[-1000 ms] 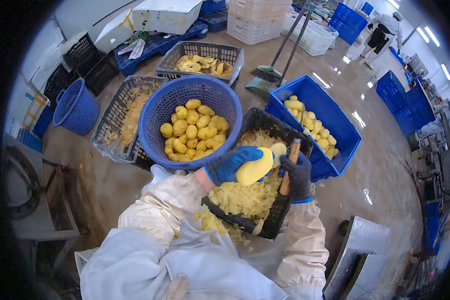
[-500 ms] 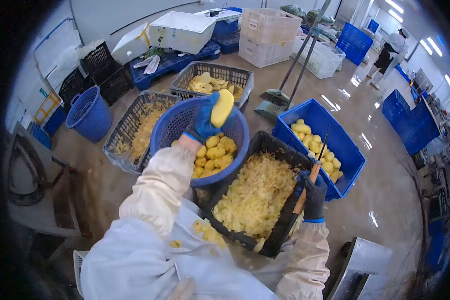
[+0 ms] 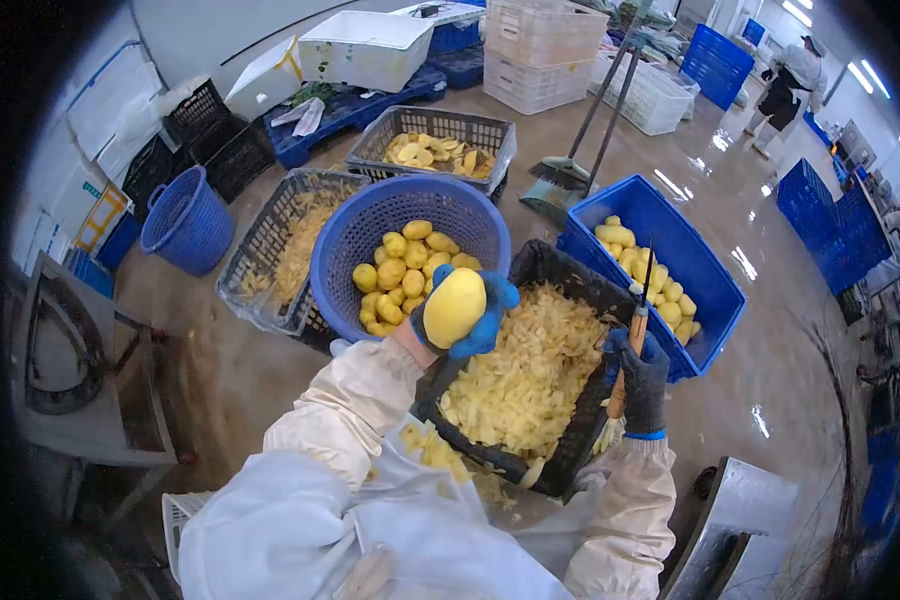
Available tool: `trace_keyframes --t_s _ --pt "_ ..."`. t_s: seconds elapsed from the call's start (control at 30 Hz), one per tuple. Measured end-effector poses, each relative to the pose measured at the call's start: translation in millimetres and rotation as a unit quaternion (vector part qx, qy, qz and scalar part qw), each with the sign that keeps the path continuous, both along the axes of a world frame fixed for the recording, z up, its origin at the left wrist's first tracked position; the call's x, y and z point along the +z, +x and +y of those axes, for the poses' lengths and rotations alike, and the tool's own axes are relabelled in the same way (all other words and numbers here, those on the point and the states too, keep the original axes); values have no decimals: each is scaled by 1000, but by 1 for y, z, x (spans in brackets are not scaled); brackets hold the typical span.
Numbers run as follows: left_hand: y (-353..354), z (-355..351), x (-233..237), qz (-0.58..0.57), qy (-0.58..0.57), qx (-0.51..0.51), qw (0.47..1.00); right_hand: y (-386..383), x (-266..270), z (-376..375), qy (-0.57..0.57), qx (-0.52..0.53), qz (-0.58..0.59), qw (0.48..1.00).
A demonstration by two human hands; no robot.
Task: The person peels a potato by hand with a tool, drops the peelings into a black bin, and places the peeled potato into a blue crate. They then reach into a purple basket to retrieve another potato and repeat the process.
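Now left hand (image 3: 470,312) grips smooth oval potato (image 3: 454,307); right hand (image 3: 638,372) wooden-handled knife (image 3: 631,345).

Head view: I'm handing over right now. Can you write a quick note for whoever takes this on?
Left hand: closed around a peeled potato, at the near rim of the round blue basket.
Right hand: grips a knife, blade up, at the right edge of the black crate.
Done: a potato heap lies in the basket; peelings fill the black crate.
Left: the held potato is not yet put down; crate potatoes lie in the blue crate, peeled or not I cannot tell.
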State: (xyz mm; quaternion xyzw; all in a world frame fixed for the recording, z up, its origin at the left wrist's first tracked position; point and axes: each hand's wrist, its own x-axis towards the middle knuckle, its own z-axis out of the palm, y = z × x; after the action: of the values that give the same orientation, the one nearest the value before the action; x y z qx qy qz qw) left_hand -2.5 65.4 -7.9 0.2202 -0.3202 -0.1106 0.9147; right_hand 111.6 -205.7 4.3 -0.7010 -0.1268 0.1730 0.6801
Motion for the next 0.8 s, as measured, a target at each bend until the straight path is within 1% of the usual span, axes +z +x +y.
trace_keyframes --t_s 0.03,0.1,0.13,0.17,0.2,0.23,0.27,0.3,0.33,0.43,0.47,0.53,0.57,0.6,0.67,0.7,0.73,0.77,0.8 --pt "0 -1 -2 1 0 -2 1000 -1 0 -1 3 5 1 1000" --pt "1 -4 -5 48 -33 -14 998 -2 5 -3 -8 4 -20 1000" --pt "3 -5 -5 49 -33 -16 998 -3 7 -4 -20 6 -43 999" --pt "7 -6 -3 31 -35 -44 998 -4 8 -4 -20 3 -41 999" --pt "10 -7 -2 13 -36 -73 997 -5 9 -4 -17 1 -28 999" --pt "9 -9 -5 15 -35 -77 996 -6 10 -4 -14 -2 -15 1000" --pt "7 -12 -11 162 -92 -26 982 -7 9 -5 -15 -7 -14 1000" --pt "7 -14 -16 305 -145 25 941 -7 9 -5 -17 -3 -12 1000" --pt "13 -17 -20 306 -144 20 941 -8 9 -5 -20 1 -10 1000" --pt "26 -32 -19 377 -114 75 916 -16 17 -1 -49 -22 -15 998" --pt "26 -35 -18 378 -113 71 916 -19 15 -1 -49 -26 -14 998" --pt "24 -38 -17 349 -104 21 931 -19 1 1 -96 16 -41 994" --pt "23 -40 -14 346 -73 38 935 -19 -6 7 -189 3 -197 962" --pt "22 -40 -16 349 -70 35 934 -22 -10 6 -189 -1 -194 963" --pt "18 -39 -21 356 -11 56 933 -36 -11 11 -146 35 -284 947" --pt "15 -46 -6 358 -11 55 932 -40 -10 13 -151 29 -336 929" --pt "11 -53 11 197 216 231 928 -44 -7 13 -152 29 -335 930" --pt "9 -57 22 14 419 382 823 -47 2 13 -170 43 -362 916" --pt "11 -56 21 14 419 383 823 -49 6 12 -187 56 -389 901"
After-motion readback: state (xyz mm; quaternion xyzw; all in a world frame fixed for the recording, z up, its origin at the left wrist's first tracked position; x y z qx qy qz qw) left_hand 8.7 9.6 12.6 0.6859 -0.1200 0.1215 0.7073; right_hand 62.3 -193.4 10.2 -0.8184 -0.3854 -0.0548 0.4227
